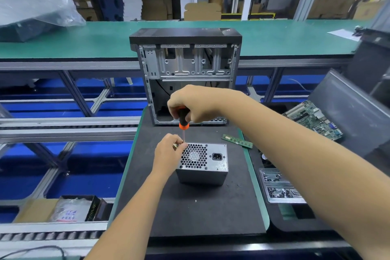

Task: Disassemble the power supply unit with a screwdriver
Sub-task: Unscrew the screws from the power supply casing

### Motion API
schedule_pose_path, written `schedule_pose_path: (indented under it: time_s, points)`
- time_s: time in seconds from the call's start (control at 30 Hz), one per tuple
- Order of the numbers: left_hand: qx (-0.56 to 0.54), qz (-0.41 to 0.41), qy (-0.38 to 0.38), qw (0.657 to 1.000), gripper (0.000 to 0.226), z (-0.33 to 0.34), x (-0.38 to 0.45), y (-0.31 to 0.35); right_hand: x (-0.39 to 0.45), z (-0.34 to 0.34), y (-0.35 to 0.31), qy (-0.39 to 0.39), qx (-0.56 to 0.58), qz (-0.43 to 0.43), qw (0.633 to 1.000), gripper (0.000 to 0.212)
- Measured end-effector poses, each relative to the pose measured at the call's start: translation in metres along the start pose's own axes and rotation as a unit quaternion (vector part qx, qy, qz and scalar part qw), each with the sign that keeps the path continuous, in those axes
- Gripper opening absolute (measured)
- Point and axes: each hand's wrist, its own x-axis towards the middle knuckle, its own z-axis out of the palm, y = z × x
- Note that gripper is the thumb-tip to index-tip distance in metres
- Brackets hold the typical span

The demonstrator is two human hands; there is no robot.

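A grey metal power supply unit (207,167) stands on the black mat (190,213), its honeycomb fan grille and power socket facing up. My right hand (194,102) grips the black-and-orange handle of a screwdriver (183,119) held upright, its thin shaft pointing down at the unit's top left corner. My left hand (167,153) holds that corner, fingertips pinched round the lower shaft. The tip and any screw are hidden behind my fingers.
An open, emptied computer case (185,74) stands upright behind the unit. A green memory stick (236,141) lies on the mat's right edge. A motherboard (314,119) and a compartment tray of screws (278,186) sit to the right. Conveyor rails run on the left.
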Motion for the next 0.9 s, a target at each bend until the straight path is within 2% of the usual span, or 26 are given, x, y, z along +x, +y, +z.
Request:
schedule_pose_path:
  time_s: [0.13,0.23,0.3,0.43,0.67,0.77,0.83,0.9]
  points:
    - [0.005,0.001,0.003,1.0,0.03,0.0,-0.001,0.001,0.003,0.005,-0.003,0.015,0.012,0.013,1.0,0.017]
    - [0.002,-0.001,0.008,1.0,0.035,0.001,-0.002,0.002,0.007,0.009,-0.006,0.061,-0.018,0.077,0.995,0.029]
    - [-0.001,-0.001,0.008,1.0,0.035,0.001,-0.002,0.002,0.01,0.01,-0.006,0.074,-0.059,0.111,0.989,0.026]
    - [-0.007,-0.006,0.003,1.0,0.026,0.002,-0.001,-0.002,0.009,0.008,-0.005,0.062,0.001,0.076,0.995,0.014]
    - [0.007,0.003,0.002,1.0,0.02,0.003,-0.001,-0.004,0.002,0.003,-0.002,0.016,0.102,0.015,0.994,0.021]
    - [0.012,0.007,0.005,1.0,0.028,0.002,-0.001,-0.002,0.003,0.007,0.001,0.052,0.078,0.026,0.995,0.013]
    - [0.01,0.004,0.008,1.0,0.033,0.002,-0.001,0.0,0.006,0.01,0.001,0.083,0.055,0.065,0.993,0.027]
    - [0.009,0.001,0.009,1.0,0.035,0.002,-0.002,0.0,0.01,0.015,0.0,0.113,0.052,0.097,0.988,0.027]
